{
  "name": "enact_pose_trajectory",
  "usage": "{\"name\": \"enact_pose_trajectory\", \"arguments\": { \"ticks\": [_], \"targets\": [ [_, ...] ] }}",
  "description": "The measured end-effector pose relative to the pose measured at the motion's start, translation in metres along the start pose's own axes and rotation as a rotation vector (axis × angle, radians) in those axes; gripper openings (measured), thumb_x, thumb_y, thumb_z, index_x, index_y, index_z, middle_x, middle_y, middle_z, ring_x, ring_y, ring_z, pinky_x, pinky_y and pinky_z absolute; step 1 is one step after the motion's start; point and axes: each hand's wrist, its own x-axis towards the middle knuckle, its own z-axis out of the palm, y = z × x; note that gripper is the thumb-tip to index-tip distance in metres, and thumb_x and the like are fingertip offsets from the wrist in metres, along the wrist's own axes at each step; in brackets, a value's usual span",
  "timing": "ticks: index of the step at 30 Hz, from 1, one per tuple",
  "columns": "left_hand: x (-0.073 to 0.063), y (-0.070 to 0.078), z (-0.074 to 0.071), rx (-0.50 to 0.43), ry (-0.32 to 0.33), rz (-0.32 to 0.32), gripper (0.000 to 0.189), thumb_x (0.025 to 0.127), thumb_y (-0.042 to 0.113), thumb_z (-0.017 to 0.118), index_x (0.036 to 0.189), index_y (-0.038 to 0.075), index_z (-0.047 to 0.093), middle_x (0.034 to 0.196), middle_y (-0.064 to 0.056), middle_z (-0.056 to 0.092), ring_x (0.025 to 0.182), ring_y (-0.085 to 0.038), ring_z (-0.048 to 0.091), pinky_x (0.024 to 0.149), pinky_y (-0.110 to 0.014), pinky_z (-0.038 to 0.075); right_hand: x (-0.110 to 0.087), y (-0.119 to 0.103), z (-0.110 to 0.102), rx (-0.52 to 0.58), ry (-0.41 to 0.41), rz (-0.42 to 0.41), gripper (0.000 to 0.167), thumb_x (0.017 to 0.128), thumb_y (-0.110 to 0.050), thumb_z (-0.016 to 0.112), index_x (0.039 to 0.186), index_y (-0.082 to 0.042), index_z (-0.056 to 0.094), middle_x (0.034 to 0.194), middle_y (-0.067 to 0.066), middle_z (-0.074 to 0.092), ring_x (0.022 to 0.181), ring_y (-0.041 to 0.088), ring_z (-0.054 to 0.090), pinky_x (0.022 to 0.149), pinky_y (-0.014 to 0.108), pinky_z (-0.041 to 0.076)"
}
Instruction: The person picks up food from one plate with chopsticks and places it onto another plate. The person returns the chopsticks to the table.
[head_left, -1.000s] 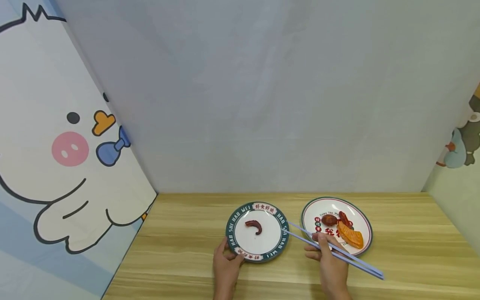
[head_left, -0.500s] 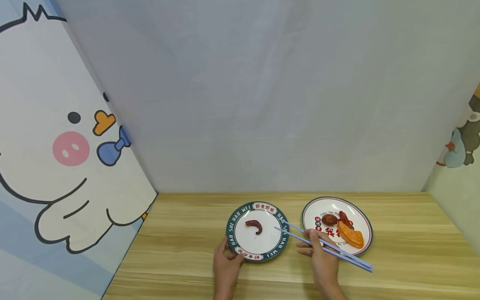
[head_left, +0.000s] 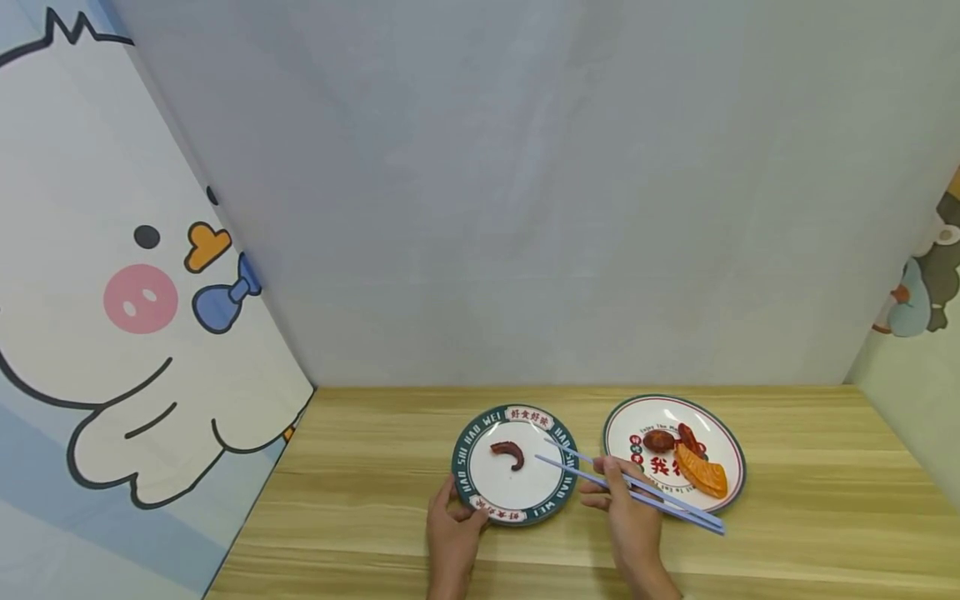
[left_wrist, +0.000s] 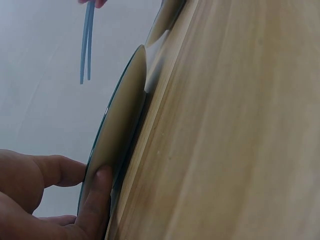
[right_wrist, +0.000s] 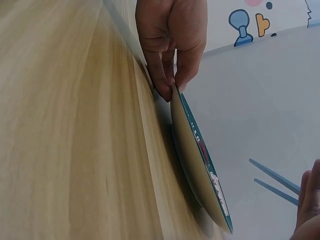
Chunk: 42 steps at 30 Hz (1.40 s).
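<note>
My left hand (head_left: 453, 533) pinches the near-left rim of a green-rimmed plate (head_left: 502, 490), thumb above and fingers beneath, as the left wrist view shows. A curled, dark red piece of food (head_left: 512, 452) lies near the middle of that plate. In my right hand (head_left: 632, 521) is a pair of pale blue chopsticks (right_wrist: 274, 174), tips spread apart. Those tips hang over the plate's right side, to the right of the curled piece, with nothing between them. The right wrist view catches only part of the right hand at its edge.
Right of the green-rimmed plate stands an oval white plate (head_left: 622, 425) with red lettering. On it lie an orange slice (head_left: 701, 471), a brown oval piece (head_left: 659, 441) and a dark red piece (head_left: 688, 437). The wooden table (head_left: 360, 500) meets a grey wall behind.
My right hand has moved left with the chopsticks, bringing their tips from the green rim to over the plate's white inside. The left hand and both plates have stayed put.
</note>
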Motion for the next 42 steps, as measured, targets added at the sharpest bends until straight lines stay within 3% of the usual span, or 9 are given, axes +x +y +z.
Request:
{"name": "enact_pose_trajectory", "arguments": {
  "ticks": [15,23,42],
  "targets": [
    [0.000,-0.001,-0.001,0.013,-0.001,0.003,0.079,0.080,-0.018,0.072,0.153,-0.012,0.044,0.130,-0.023,0.051,0.092,-0.024,0.060,0.069,-0.026,0.062,0.002,0.007,0.009,0.030,-0.058,-0.028,0.022,0.108,-0.001,0.054,0.105,0.010,0.072,0.094,0.005,0.070,0.066,0.018,0.073,0.060,0.028,0.064],
    [0.001,-0.002,-0.001,0.027,0.001,0.000,0.079,0.080,-0.018,0.073,0.153,-0.011,0.044,0.130,-0.023,0.051,0.093,-0.025,0.061,0.069,-0.027,0.063,0.006,0.009,0.016,-0.047,-0.058,-0.003,0.029,0.109,-0.002,0.053,0.118,0.024,0.062,0.102,0.016,0.069,0.068,0.018,0.073,0.063,0.030,0.065],
    [-0.001,0.001,-0.002,0.024,-0.003,0.003,0.079,0.079,-0.018,0.072,0.153,-0.012,0.044,0.129,-0.023,0.052,0.091,-0.024,0.061,0.069,-0.026,0.062,0.010,0.016,0.028,-0.089,-0.068,0.026,0.031,0.109,-0.004,0.054,0.122,0.023,0.061,0.108,0.020,0.068,0.067,0.012,0.073,0.064,0.028,0.065]
  ]
}}
